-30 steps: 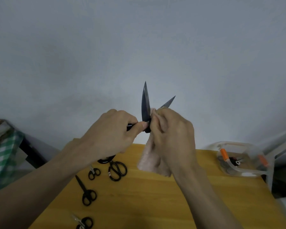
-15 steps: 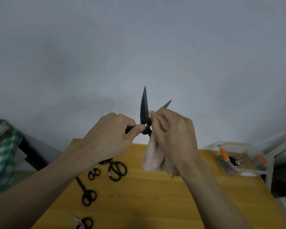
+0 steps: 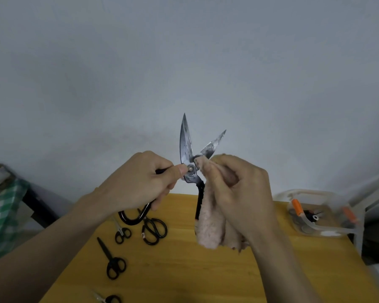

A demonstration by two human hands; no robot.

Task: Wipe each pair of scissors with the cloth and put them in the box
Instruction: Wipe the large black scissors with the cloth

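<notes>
Steel scissors (image 3: 186,147), blades spread, gripped in left hand (image 3: 140,182). Right hand (image 3: 239,189) pinches pink cloth (image 3: 210,224) near the pivot. Slipping fingers could meet an edge.

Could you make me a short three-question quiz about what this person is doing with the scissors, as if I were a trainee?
1. True or false: the blades of the scissors held up in the air are spread apart.
2. Which hand holds the pink cloth? A) left hand B) right hand C) neither
3. Fill the gap: the clear box stands on the wooden table to the person's ____ side.

Key: 1 true. 2 B; the left hand grips a handle of the scissors, thumb by the pivot. 3 right; the other scissors lie to the left.
</notes>
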